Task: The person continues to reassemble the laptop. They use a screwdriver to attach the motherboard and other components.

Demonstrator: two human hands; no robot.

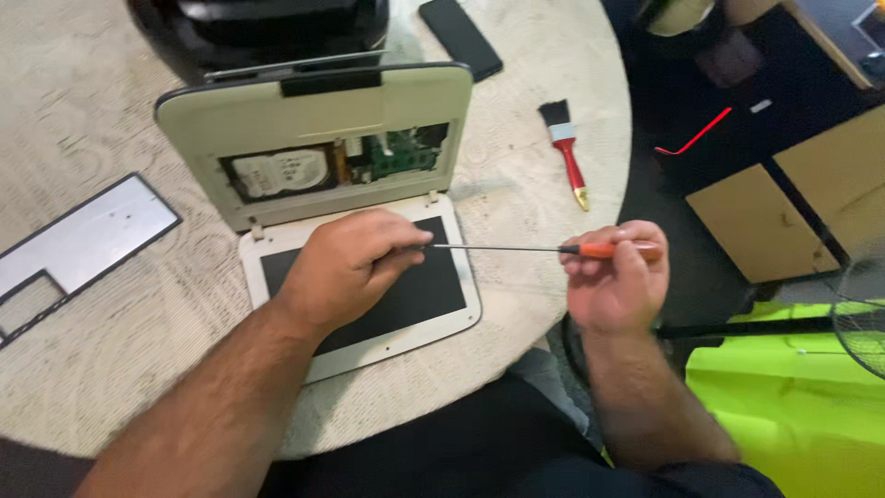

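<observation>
Right hand [616, 281] grips the orange-handled screwdriver [544, 248] mid-frame, left hand [355, 263] fingers pinched on its tip above the opened laptop [313, 138]. Best keep the shaft level and steady.

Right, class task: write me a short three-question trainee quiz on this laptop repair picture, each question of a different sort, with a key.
1. True or false: the right hand holds the screwdriver by its orange handle.
2. Multiple choice: what lies on the table right of the opened laptop? A) a red-handled brush B) a hammer C) a mug
3. Fill the gap: the left hand pinches the screwdriver's ____ over the laptop's dark screen.

Key
1. True.
2. A, the red-handled brush.
3. Tip.
</observation>
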